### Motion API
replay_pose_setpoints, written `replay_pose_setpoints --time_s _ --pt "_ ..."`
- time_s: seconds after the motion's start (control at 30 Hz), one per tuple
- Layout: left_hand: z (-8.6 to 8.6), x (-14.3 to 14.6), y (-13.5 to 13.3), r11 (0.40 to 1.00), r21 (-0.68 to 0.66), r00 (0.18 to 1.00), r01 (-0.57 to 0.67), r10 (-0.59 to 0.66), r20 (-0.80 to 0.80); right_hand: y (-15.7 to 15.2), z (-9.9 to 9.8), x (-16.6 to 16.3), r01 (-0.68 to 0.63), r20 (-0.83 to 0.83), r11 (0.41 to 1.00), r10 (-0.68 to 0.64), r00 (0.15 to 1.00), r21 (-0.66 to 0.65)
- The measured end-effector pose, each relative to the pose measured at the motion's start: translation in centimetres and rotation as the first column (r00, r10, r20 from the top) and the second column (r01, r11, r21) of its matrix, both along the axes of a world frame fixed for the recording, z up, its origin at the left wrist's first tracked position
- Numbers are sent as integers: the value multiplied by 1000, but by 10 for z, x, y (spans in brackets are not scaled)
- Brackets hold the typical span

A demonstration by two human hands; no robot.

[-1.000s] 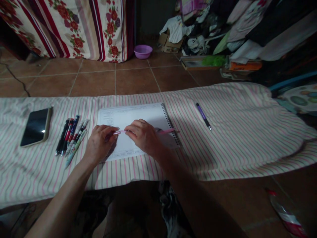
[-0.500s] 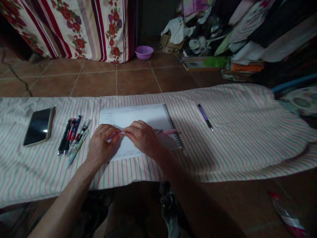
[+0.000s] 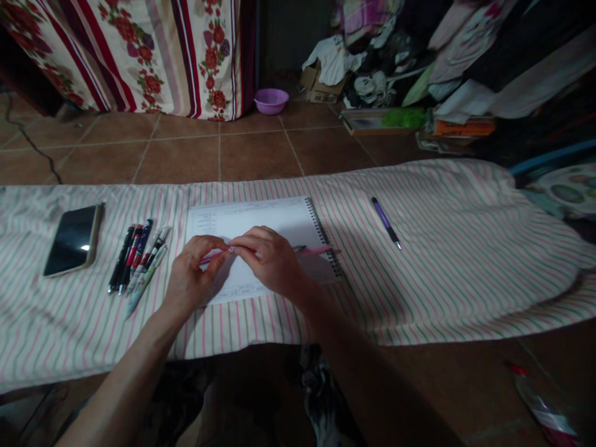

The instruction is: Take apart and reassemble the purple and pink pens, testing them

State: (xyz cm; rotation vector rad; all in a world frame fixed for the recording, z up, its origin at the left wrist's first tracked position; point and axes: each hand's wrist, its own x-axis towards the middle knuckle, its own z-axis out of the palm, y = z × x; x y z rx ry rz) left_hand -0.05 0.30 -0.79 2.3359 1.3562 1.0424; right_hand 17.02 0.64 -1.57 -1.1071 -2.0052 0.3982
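Observation:
Both hands meet over a spiral notebook (image 3: 265,214) that lies open at a white page with printed edges. My left hand (image 3: 193,267) is closed in a pinch on a slim pink pen (image 3: 209,256), its barrel showing between thumb and fingers. My right hand (image 3: 267,257) pinches the same pen at its other end, the fingertips of both hands nearly touching. The fingers cover much of the pen. Just right of my right hand, a pink pen part (image 3: 317,249) lies across the notebook's spiral binding, with a small dark piece (image 3: 298,248) beside it.
Left of the notebook lie several pens (image 3: 138,257) in a bunch, and beyond them a phone (image 3: 73,241). A purple pen (image 3: 386,223) rests to the right on the striped cloth (image 3: 447,267). Across the tiled floor stands a purple basin (image 3: 271,101); a bottle (image 3: 542,400) lies lower right.
My left hand's fingers have shifted slightly on the pink pen, with the index finger a little more arched. Both hands stay in the same place, and the other things have not moved.

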Motion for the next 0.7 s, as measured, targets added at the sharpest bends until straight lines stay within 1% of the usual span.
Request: replay_pose_setpoints --time_s 0.2,0.33,0.57,0.63,0.7 --pt "3 2 -3 998 -62 998 1 3 63 -3 8 2 17 -98 1000 -18 995 -11" --pt "5 3 -4 996 -92 997 -14 21 71 -4 13 3 26 -159 999 -29 987 -23" --pt "-1 4 -2 984 -156 984 -86 108 142 -5 14 3 42 -214 999 -47 976 -27" --pt "-1 4 -2 982 -165 984 -89 112 140 -5 14 3 45 -260 997 -58 964 -57" --pt "-1 5 -2 985 -159 987 -67 89 137 -5 15 3 34 -321 992 -71 944 -120"
